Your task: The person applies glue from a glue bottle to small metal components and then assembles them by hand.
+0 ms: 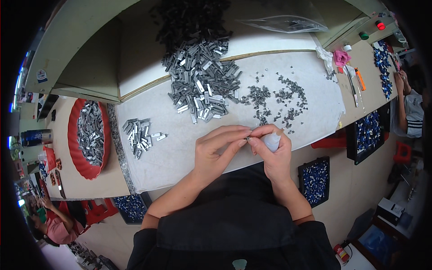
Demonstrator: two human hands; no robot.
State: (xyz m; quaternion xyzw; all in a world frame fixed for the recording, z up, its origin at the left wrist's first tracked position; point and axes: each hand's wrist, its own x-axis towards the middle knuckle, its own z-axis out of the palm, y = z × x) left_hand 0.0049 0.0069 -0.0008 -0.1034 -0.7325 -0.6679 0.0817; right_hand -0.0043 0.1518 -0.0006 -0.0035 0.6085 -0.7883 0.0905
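Both my hands meet above the near edge of the white-covered table. Thumb and fingers of my left hand (218, 148) are pinched on a small dark metal piece (247, 139), mostly hidden by the fingertips. My right hand (276, 162) is closed round a small translucent white bottle (272, 142), while its thumb and forefinger touch the same piece. Just beyond the hands lie many tiny dark metal bits (288, 96). Further left rises a large heap of grey, oblong metal pieces (202, 85), and a smaller group of such pieces (139, 135) lies left of my left hand.
A red scalloped basin (72, 139) full of grey pieces stands at the left. Ahead is a shelf with a clear plastic bag (288, 23). An orange-handled cutter (360, 79) lies at the right. Dark trays (313, 182) of blue and white parts sit lower down. Other people work at both sides.
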